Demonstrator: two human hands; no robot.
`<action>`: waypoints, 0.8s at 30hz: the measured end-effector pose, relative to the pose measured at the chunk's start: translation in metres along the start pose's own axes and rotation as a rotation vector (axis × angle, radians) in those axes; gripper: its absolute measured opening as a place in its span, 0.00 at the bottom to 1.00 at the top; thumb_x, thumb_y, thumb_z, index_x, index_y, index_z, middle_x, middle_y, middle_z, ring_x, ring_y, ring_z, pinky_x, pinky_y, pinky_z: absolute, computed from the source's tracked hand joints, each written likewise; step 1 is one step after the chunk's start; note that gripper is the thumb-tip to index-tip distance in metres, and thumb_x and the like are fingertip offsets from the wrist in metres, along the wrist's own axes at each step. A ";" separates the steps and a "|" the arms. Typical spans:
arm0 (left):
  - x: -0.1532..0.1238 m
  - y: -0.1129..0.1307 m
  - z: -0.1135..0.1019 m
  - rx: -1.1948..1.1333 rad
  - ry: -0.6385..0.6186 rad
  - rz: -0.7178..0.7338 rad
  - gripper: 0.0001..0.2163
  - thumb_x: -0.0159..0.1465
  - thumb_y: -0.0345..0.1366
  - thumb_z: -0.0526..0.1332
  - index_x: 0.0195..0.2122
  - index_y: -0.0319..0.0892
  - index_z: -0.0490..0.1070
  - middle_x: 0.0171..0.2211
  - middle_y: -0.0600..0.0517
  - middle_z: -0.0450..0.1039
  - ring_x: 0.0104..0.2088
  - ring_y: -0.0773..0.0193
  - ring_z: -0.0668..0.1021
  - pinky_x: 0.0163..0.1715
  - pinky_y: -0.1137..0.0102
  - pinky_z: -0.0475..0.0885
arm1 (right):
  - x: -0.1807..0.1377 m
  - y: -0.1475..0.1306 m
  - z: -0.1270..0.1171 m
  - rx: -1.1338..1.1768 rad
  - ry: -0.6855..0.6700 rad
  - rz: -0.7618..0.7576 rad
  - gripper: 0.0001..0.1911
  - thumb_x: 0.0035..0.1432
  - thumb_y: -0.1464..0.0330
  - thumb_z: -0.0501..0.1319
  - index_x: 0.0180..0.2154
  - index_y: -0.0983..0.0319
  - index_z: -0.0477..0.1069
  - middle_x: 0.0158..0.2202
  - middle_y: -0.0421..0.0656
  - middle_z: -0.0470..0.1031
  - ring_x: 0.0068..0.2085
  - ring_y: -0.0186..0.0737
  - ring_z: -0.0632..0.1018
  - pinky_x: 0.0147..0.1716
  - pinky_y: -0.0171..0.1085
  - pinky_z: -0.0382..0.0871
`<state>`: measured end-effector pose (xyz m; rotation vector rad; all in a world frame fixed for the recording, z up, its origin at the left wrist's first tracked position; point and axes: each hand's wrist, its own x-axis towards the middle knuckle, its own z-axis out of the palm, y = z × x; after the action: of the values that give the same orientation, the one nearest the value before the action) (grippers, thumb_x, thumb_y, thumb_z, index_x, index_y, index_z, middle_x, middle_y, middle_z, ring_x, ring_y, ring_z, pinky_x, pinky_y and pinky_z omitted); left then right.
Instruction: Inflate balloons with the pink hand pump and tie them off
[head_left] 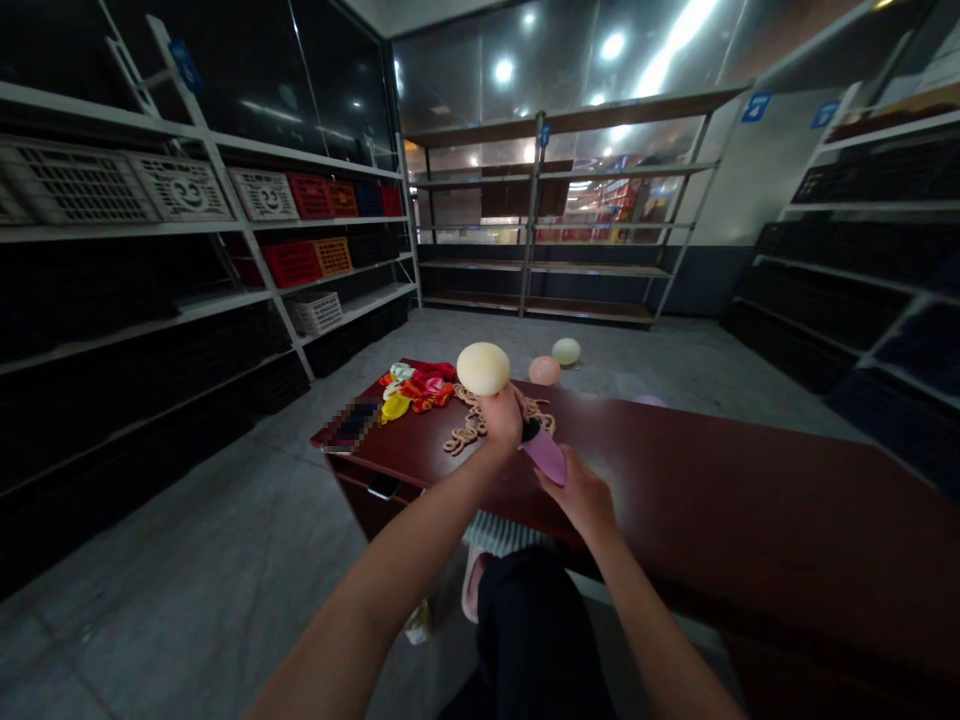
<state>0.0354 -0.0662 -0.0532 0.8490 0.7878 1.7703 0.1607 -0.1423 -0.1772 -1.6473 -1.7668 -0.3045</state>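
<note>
A pale yellow balloon point(484, 369), partly blown up, rises above my left hand point(504, 415). The fingers of that hand are closed around its neck. My right hand point(585, 490) grips a pink-purple balloon pump point(547, 457), whose black end point(530, 430) points toward my left hand. The join between balloon and pump is hidden behind my fingers. Beneath and around my left hand, beige rubber-like loops point(465, 432) lie in a pile on the dark red table point(675, 460). To the left is a heap of uninflated balloons point(420, 388) in red, yellow and white.
A blurred-out dark object point(352, 425) lies on the table's left corner, and a phone point(384, 486) rests on the ledge below. Beyond the table, a pink balloon point(544, 370) and a whitish balloon point(567, 351) are on the floor. Shelves with crates point(292, 262) line the left.
</note>
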 end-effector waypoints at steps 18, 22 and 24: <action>0.064 0.061 -0.033 -0.171 0.104 0.017 0.27 0.61 0.54 0.65 0.18 0.44 0.54 0.11 0.59 0.52 0.09 0.73 0.58 0.08 0.76 0.54 | -0.001 0.002 0.002 0.004 0.103 -0.157 0.15 0.64 0.60 0.58 0.50 0.56 0.72 0.38 0.46 0.82 0.33 0.51 0.84 0.30 0.42 0.75; 0.061 0.048 -0.006 -0.162 0.125 0.032 0.28 0.60 0.55 0.66 0.16 0.44 0.54 0.10 0.59 0.52 0.09 0.73 0.57 0.08 0.75 0.53 | 0.000 0.013 0.007 0.042 0.126 -0.077 0.15 0.64 0.58 0.55 0.50 0.53 0.70 0.38 0.45 0.82 0.32 0.52 0.84 0.28 0.44 0.74; 0.055 0.037 0.009 -0.152 0.118 0.000 0.28 0.60 0.54 0.66 0.16 0.44 0.54 0.10 0.59 0.51 0.08 0.73 0.57 0.07 0.75 0.52 | 0.001 0.016 0.010 0.053 0.141 -0.048 0.16 0.64 0.56 0.55 0.50 0.53 0.70 0.39 0.45 0.82 0.32 0.52 0.84 0.27 0.43 0.74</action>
<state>0.0098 -0.0247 -0.0079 0.6487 0.7179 1.8680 0.1731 -0.1330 -0.1881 -1.5107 -1.6957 -0.3837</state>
